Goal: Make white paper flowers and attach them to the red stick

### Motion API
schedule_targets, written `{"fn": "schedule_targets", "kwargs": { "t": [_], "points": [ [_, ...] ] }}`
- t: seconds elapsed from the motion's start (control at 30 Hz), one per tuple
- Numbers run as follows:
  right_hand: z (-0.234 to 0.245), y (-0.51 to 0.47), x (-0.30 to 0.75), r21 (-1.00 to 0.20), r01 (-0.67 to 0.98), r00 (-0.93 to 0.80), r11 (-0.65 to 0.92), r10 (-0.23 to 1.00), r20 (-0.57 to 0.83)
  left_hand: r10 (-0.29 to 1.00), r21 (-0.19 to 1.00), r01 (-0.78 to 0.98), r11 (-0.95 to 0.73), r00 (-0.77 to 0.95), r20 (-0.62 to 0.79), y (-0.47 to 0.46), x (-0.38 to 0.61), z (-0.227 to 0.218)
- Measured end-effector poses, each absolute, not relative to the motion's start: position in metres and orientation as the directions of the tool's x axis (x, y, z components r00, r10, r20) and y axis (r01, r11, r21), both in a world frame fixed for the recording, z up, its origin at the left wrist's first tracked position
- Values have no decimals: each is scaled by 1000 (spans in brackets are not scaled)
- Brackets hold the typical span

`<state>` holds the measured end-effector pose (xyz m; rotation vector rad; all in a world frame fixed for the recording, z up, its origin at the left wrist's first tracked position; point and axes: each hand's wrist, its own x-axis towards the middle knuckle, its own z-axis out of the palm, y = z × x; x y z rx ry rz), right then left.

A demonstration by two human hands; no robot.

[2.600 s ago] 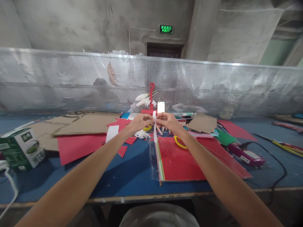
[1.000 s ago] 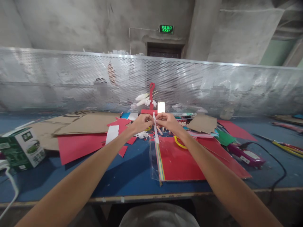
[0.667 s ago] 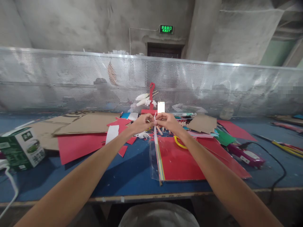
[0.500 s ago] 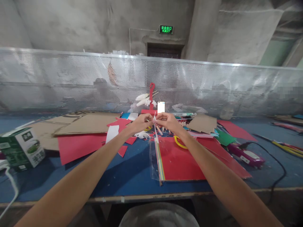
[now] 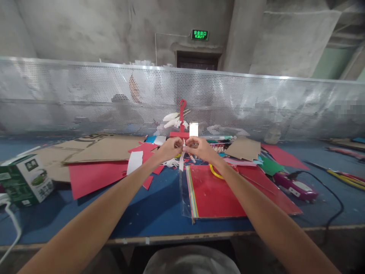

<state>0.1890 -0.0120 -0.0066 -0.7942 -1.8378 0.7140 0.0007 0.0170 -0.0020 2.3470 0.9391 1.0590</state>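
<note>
Both hands meet over the middle of the table, fingertips nearly together. My left hand (image 5: 171, 148) is closed in a pinch on a narrow white paper strip (image 5: 181, 163). Pinching the same strip from the other side is my right hand (image 5: 201, 147). A small twisted white tip pokes up between the fingers, and a flat tail hangs below them. White fringed paper (image 5: 171, 163) lies under my left hand. By my right forearm, a yellow ring-shaped thing (image 5: 215, 172) rests on a plastic-sleeved stack of red paper (image 5: 219, 196).
Cardboard sheets (image 5: 105, 149) and red paper (image 5: 97, 177) lie left, near a green-and-white box (image 5: 27, 179). A lit phone (image 5: 194, 129) and a red upright piece (image 5: 182, 116) stand behind my hands. A purple device (image 5: 296, 187) with a cable is at right, before perforated metal panels (image 5: 242, 99).
Both hands have shifted slightly left and closer together. The strip's hanging tail has swung left and turned its flat side to me; its upper tip shows less.
</note>
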Motion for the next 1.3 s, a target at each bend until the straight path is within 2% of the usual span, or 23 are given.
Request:
{"fn": "schedule_targets", "kwargs": {
  "t": [0.17, 0.37, 0.5, 0.67, 1.0, 1.17, 1.3],
  "points": [
    [-8, -8, 192, -750, 244, -304, 614, 783, 542, 710, 579, 419, -700, 498, 498, 12, 2, 0],
    [-7, -9, 195, -702, 348, -231, 622, 782, 579, 690, 445, 533, -720, 480, 541, 14, 1, 2],
    [-8, -10, 192, -643, 405, -234, 651, 753, 615, 714, 453, 557, -696, 465, 524, 12, 1, 2],
    [-7, -8, 194, -639, 408, -242, 652, 752, 613, 725, 418, 605, -677, 450, 522, 14, -1, -1],
    [-1, -1, 218, -514, 601, -185, 611, 733, 655, 775, 365, 737, -569, 333, 538, 25, -20, 4],
    [2, 9, 238, -482, 693, -105, 536, 737, 668, 782, 373, 768, -520, 253, 570, 32, -31, 9],
    [7, 12, 251, -490, 712, -25, 502, 717, 697, 794, 441, 746, -498, 189, 578, 38, -36, 11]
  ]
}}
